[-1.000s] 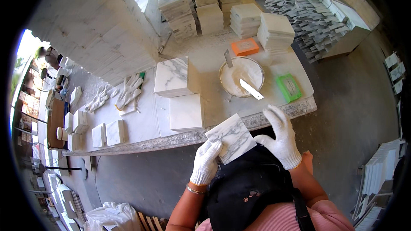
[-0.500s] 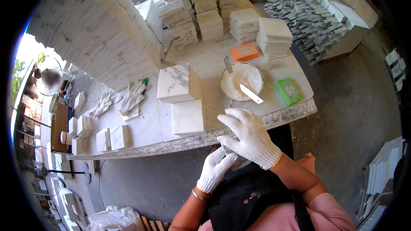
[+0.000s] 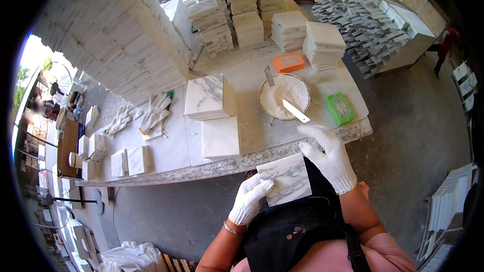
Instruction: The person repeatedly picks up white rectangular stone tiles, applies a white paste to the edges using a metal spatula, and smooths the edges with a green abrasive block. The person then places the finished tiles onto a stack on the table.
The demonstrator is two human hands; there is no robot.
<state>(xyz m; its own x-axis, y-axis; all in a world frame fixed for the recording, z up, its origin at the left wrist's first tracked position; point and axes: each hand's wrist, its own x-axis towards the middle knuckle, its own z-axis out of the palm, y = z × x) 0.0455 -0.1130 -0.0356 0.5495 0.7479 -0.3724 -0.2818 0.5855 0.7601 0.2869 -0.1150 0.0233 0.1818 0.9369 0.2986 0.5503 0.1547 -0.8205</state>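
left fingers: part-hidden by tile | wrapped bundle: cut off below

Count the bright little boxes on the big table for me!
2: the orange box just beyond the bowl, and the green box right of the bowl. The tile stacks may hide others.

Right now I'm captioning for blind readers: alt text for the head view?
A white-gloved left hand grips a grey-veined marble tile; the gloved right hand is open beside it. Beyond, a worktable holds stacked tiles, a bowl of white paste, an orange box and a green box.
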